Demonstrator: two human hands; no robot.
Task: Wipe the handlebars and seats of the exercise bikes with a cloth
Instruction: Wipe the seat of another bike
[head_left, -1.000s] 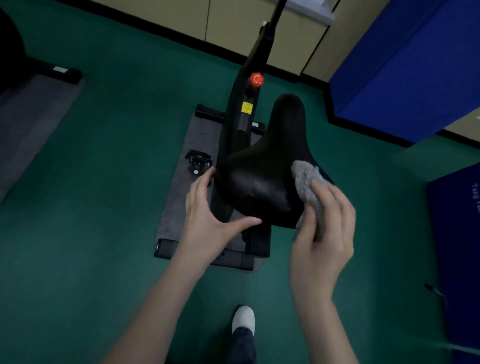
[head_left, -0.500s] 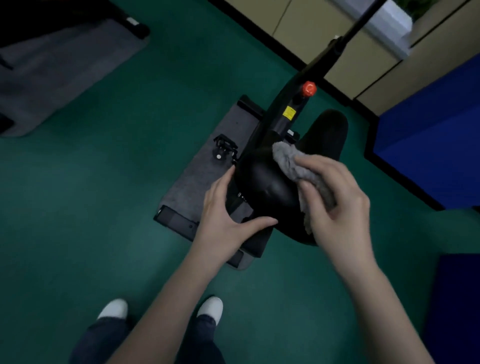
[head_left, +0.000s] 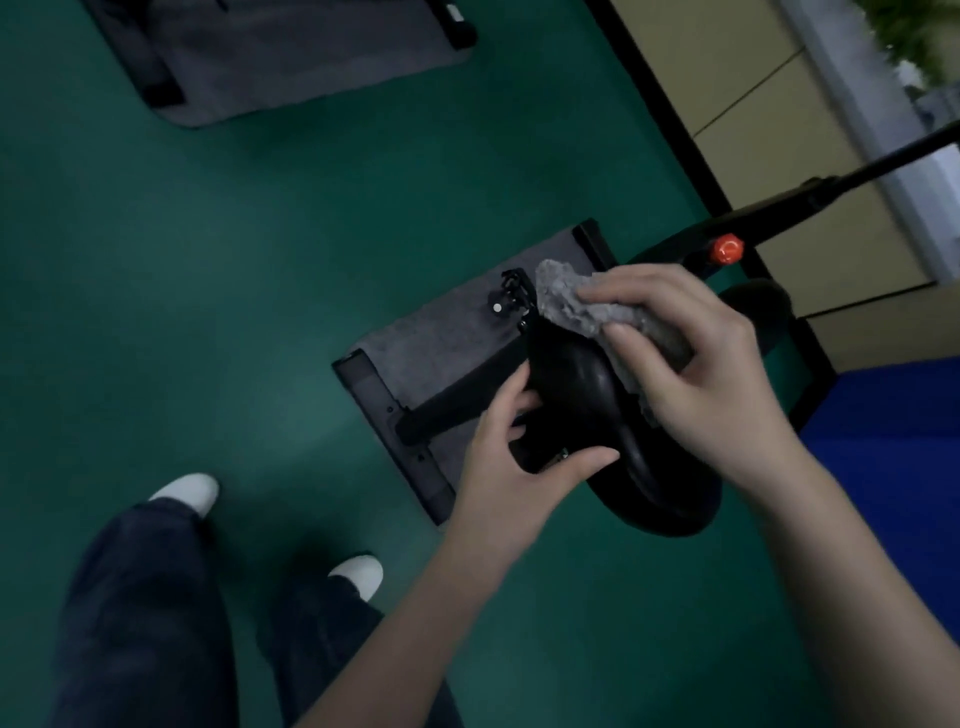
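The black padded bike seat (head_left: 587, 395) sits right of centre, above the grey rectangular floor mat (head_left: 441, 338) on the green floor (head_left: 208, 260). A second ago you had the grey fluffy cloth (head_left: 576, 301) on the seat's right rear edge; it has since travelled across the top and now lies on the far left side of the seat. Read this as most of the upper surface covered, with the near rear rim probably outstanding. Your right hand (head_left: 696, 358) presses the cloth down, fingers curled over it and gripping it. Your left hand (head_left: 514, 457) has stayed at the seat's left underside, thumb and fingers clamped round the edge to steady it (the fingertips are partly hidden). The seat looks smooth, slightly glossy and rounded, with no visible dirt in this dim light. The red round knob (head_left: 727, 249) on the black frame post (head_left: 779, 208) lies beyond, far right.
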